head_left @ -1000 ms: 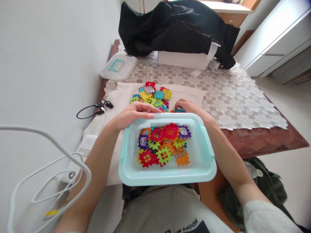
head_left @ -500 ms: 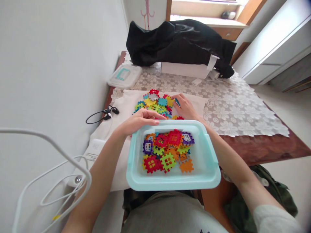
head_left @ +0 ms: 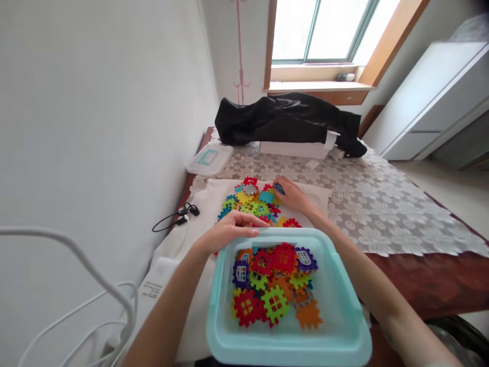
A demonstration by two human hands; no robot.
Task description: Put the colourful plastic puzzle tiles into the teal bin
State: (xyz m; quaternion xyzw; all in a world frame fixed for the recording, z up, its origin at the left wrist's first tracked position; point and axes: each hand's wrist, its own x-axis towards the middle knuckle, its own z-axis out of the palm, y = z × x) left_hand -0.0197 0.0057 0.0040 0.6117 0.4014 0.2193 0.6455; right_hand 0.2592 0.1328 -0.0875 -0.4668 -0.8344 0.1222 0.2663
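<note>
A light teal plastic box (head_left: pixel 340 290) tilts towards me at the near table edge. Inside are several interlocking plastic tiles, among them a green window tile (head_left: pixel 274 304) and an orange tile (head_left: pixel 309 316). My left hand (head_left: pixel 229 232) grips the box's far rim, thumb and fingers at its left part. Beyond the box, a pile of colourful tiles (head_left: pixel 250 206) lies on a white cloth. At the pile's right side, my right hand (head_left: pixel 292 196) has its fingers closed on a dark blue tile (head_left: pixel 279 189). Its fingertips are partly hidden.
A clear lid with a teal handle (head_left: pixel 210 159) lies at the back left. Black earphones (head_left: pixel 183 214) rest near the wall. A black cloth (head_left: pixel 282 120) covers a white box at the back. White cable (head_left: pixel 87 265) loops at the left; a lace tablecloth (head_left: pixel 370 214) spreads right.
The view has tilted upward, so the table and box appear lower and the window shows. Both hands keep nearly the same places, the left at the rim and the right by the blue tile.
</note>
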